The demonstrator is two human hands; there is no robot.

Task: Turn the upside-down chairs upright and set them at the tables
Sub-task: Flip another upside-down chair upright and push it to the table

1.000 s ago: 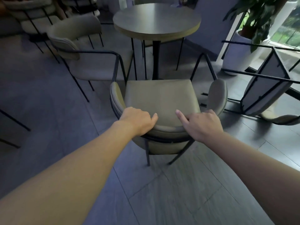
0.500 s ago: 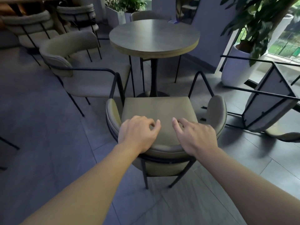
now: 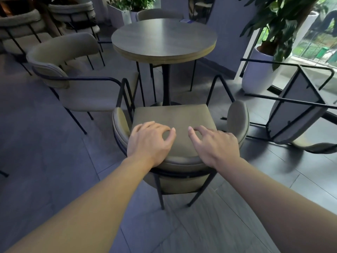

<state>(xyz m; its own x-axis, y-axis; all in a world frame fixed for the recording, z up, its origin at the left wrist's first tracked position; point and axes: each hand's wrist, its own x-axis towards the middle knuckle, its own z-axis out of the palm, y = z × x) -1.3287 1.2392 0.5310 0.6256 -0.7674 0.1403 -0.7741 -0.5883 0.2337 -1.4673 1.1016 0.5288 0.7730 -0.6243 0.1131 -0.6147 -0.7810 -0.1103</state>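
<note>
An upright olive chair (image 3: pixel 175 121) with a curved padded back and black metal legs stands in front of me, facing the round wooden table (image 3: pixel 164 39). My left hand (image 3: pixel 150 143) and my right hand (image 3: pixel 214 145) hover over the top of its backrest, fingers spread and loosely curled, holding nothing. At the right, an upside-down chair (image 3: pixel 297 105) lies tipped on the floor with its black legs pointing up and sideways.
Another upright chair (image 3: pixel 73 73) stands left of the table, one more behind it (image 3: pixel 160 14). More chairs (image 3: pixel 20 30) sit at the far left. A white planter (image 3: pixel 259 73) with a big plant stands by the window at the right. The floor is grey tile.
Both hands have let go of the backrest and lifted off it with fingers spread. The view has tilted up and pulled back a little from the chair.
</note>
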